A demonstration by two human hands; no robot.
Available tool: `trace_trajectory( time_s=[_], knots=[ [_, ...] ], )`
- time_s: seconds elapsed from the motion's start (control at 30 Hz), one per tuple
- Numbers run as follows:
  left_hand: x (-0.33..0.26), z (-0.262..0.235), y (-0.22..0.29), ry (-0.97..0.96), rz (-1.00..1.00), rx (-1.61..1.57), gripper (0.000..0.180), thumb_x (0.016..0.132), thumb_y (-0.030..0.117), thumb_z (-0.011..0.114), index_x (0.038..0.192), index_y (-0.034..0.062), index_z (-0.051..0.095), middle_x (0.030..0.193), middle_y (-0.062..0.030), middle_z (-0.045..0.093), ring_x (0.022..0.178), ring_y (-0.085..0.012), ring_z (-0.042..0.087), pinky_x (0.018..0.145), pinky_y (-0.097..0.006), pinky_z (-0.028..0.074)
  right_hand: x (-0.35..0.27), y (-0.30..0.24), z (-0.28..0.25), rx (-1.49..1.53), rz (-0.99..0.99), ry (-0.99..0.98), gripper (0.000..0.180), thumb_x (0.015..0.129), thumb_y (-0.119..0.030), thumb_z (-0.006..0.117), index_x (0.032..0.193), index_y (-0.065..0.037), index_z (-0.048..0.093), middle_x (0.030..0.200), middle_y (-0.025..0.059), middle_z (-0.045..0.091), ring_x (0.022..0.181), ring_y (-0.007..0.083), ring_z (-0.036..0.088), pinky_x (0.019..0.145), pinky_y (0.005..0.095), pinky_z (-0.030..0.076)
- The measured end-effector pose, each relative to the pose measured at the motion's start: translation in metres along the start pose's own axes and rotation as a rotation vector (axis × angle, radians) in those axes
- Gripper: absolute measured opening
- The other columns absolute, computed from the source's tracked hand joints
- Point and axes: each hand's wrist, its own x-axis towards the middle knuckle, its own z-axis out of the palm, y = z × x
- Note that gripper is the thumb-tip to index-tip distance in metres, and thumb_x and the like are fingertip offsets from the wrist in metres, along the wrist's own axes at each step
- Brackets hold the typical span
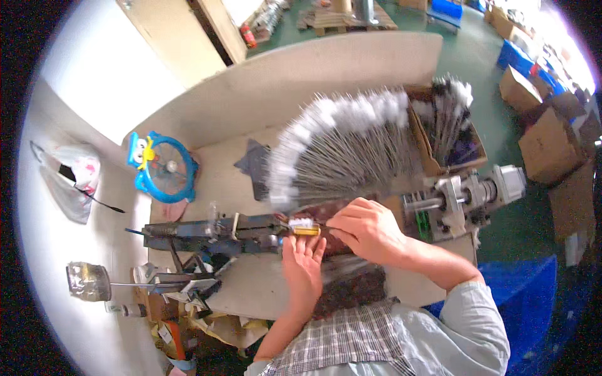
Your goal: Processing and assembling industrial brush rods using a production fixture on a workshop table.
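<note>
Two hands, one small yellow-and-white piece [305,229], and IMO any next move hangs on how that piece lines up btwn them. It sits at the right end of the dark rail fixture [257,233], above the bench [251,279], long axis running approx L-R, same line as the rail. White fuzzy bit on the far side, yellow strip on the near side.

Left hand [303,266] is nearer, right below the piece in view, i.e. on the person's side of it. Palm's up, fingers mostly straight and a bit spread, tips at the yellow edge. Looks like support rather than a grip tbh, but can't tell how firm the contact is.

Right hand [369,229] is off the piece's right end, coming in sideways w/ the forearm angled up from lower right. Back of the hand's up, fingers bunched, thumb + index almost together and pointing left at the piece. Smth thin and dark may be btwn those tips, but it's too blurry, so can't say what, if anything, it has.
</note>
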Motion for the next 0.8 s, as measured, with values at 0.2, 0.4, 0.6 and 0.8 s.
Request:
trace_trajectory(
  time_s=[0.2, 0.4, 0.6, 0.8],
  knots=[
    [-0.019, -0.046, 0.011, -0.122, -0.004, 0.159, 0.041, 0.094, 0.023, 0.042, 0.129, 0.0022, 0.037, 0.124, -0.0139, 0.047, 0.116, -0.026, 0.047, 0.096, -0.041, 0.04, -0.068, 0.007, 0.014, 0.006, 0.217, -0.315, 0.014, 0.073, -0.015, 0.063, 0.086, -0.009, 0.062, 0.082, 0.0068, 0.059, 0.067, 0.0278, 0.062, 0.057, 0.0397, 0.051],
    [-0.029, -0.181, 0.061, 0.462, 0.172, 0.025, 0.022, 0.085, 0.023, 0.057, 0.102, 0.0085, 0.055, 0.088, -0.0023, 0.057, 0.071, -0.013, 0.051, 0.065, -0.027, 0.043, -0.08, 0.017, 0.017, -0.226, 0.191, -0.647, 0.01, 0.07, -0.012, 0.062, 0.079, -0.009, 0.059, 0.083, 0.0077, 0.055, 0.077, 0.0266, 0.062, 0.06, 0.039, 0.052],
    [-0.047, -0.348, 0.136, 0.799, 0.597, 0.433, 0.03, 0.082, 0.035, 0.061, 0.097, 0.0097, 0.055, 0.087, 0.0005, 0.057, 0.072, -0.0109, 0.052, 0.064, -0.025, 0.042, -0.072, 0.016, 0.013, -0.227, 0.182, -0.626, 0.008, 0.073, -0.012, 0.058, 0.08, -0.01, 0.058, 0.081, 0.0076, 0.055, 0.077, 0.0268, 0.061, 0.059, 0.04, 0.052],
    [-0.052, -0.327, 0.156, 1.034, 0.496, 0.022, 0.044, 0.084, 0.047, 0.057, 0.1, 0.0067, 0.054, 0.094, -0.0024, 0.058, 0.084, -0.013, 0.055, 0.075, -0.025, 0.044, -0.079, 0.015, 0.009, -0.246, 0.283, -0.686, 0.011, 0.075, -0.014, 0.056, 0.084, -0.009, 0.057, 0.082, 0.0084, 0.057, 0.076, 0.0287, 0.062, 0.059, 0.0411, 0.051]
  ],
)
